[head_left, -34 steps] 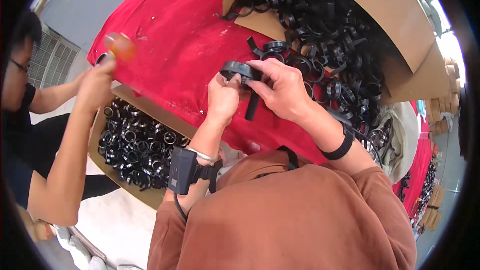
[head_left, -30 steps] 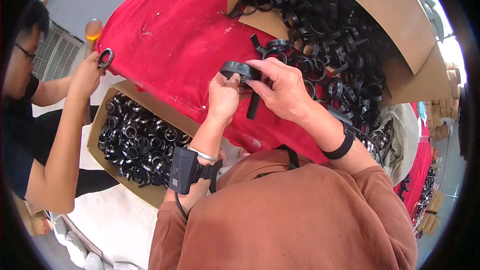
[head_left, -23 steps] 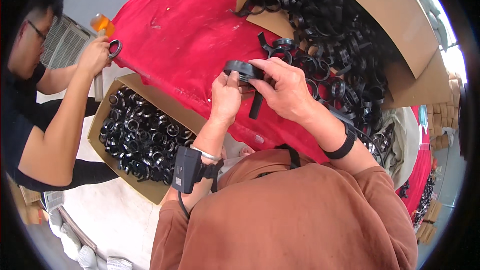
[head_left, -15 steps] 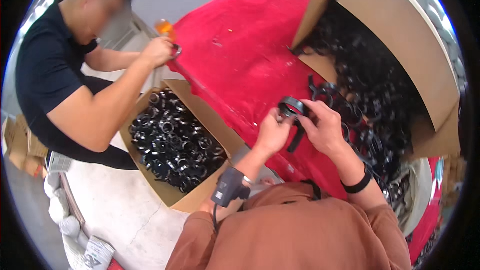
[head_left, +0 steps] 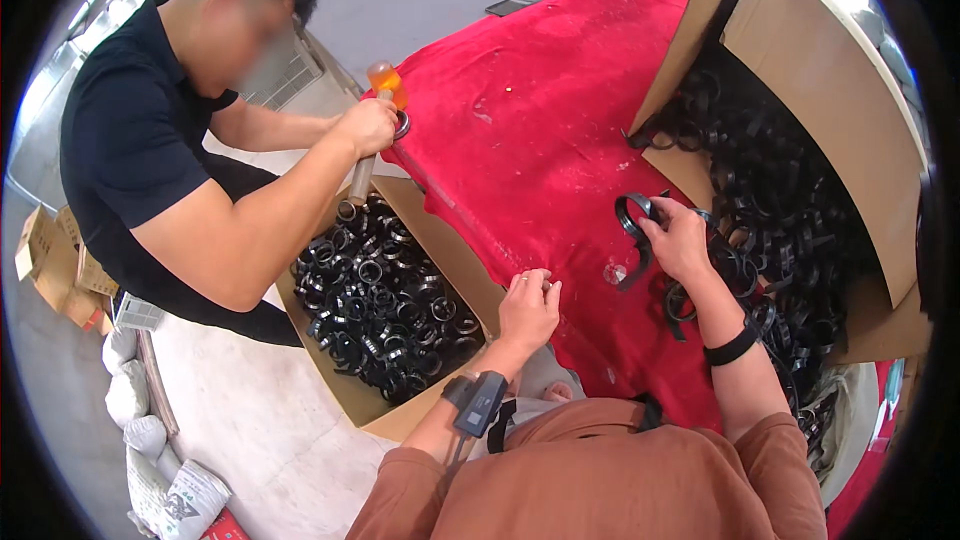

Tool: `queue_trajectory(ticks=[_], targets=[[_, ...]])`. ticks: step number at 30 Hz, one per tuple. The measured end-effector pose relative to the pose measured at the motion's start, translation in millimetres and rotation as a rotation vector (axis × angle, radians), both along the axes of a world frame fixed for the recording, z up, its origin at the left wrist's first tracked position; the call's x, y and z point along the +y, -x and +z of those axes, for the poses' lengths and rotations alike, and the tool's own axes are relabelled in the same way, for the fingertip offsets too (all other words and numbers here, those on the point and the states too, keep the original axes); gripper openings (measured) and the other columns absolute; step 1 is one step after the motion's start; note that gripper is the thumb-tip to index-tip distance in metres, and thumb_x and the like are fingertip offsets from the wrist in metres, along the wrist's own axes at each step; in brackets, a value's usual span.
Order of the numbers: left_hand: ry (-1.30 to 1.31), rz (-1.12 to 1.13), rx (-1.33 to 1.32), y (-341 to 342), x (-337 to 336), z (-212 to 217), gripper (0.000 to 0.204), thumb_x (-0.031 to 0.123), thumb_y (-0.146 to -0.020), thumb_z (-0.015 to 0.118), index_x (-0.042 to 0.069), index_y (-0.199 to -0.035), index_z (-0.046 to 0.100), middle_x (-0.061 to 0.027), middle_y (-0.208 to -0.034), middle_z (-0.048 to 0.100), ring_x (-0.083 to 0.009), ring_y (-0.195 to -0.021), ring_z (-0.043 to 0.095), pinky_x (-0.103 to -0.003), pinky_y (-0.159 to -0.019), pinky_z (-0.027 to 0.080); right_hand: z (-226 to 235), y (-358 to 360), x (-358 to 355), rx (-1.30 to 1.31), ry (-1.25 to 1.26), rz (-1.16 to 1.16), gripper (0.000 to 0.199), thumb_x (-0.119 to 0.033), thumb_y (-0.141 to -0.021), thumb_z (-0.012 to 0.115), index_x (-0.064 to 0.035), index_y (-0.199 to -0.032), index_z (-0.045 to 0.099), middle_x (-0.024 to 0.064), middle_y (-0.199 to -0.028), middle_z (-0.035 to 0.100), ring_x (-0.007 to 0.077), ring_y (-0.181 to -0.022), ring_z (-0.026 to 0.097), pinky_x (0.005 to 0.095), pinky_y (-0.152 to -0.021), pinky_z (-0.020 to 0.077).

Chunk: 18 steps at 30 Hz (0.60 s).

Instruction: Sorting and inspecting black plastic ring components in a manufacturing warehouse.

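Note:
My right hand [head_left: 682,243] is closed on a black ring with a strap-like tail [head_left: 630,218], held just above the red cloth. Its thumb and fingers pinch the ring's right side, and the tail hangs down toward the cloth. To the left, apart from that ring, my left hand [head_left: 530,312] is over the cloth's near edge. Its fingers are curled together; whatever lies between them, if anything, is too small to name. Close to my right wrist, more loose black rings [head_left: 683,305] spread out from a big heap [head_left: 775,180].
The red cloth [head_left: 530,90] covers the table. A large cardboard box [head_left: 840,70] lies open around the heap at right. A lower carton [head_left: 487,290] full of black rings [head_left: 385,305] stands at left. Beside it, a co-worker holds an orange-headed mallet [head_left: 387,85] and a ring.
My hands have parted: the left has let go of the black ring and drawn back toward the carton. The right has carried the ring rightward. The whole view has shifted slightly.

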<state>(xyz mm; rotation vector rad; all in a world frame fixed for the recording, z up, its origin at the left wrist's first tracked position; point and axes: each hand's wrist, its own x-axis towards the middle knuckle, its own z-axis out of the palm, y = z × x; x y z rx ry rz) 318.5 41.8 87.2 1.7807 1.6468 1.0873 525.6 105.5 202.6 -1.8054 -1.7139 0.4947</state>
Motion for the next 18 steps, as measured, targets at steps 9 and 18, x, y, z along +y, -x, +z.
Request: queue_trajectory(ticks=[9, 18], targets=[[-0.249, -0.135, 0.320, -16.4, 47.4, -16.0, 0.016, 0.018, -0.078, 0.062, 0.006, -0.087, 0.056, -0.0096, -0.082, 0.057, -0.0263, -0.080, 0.054, -0.039, -0.070, 0.042, -15.6, -23.9, 32.0, 0.219, 0.006, -0.063, 0.032, -0.012, -0.078, 0.064, 0.0029, -0.105, 0.059, 0.0149, -0.083, 0.066, 0.0205, -0.075, 0.063, 0.0312, -0.070, 0.0487], [-0.135, -0.066, 0.340, -21.5, 60.4, -19.7, 0.013, 0.020, -0.079, 0.062, 0.009, -0.082, 0.057, -0.0058, -0.075, 0.056, -0.0246, -0.075, 0.054, -0.037, -0.067, 0.041, -36.8, -42.3, 63.4, 0.621, 0.144, -0.157, 0.032, -0.009, -0.085, 0.058, 0.0037, -0.113, 0.052, 0.0112, -0.093, 0.063, 0.0109, -0.064, 0.057, 0.0240, -0.050, 0.0472]])
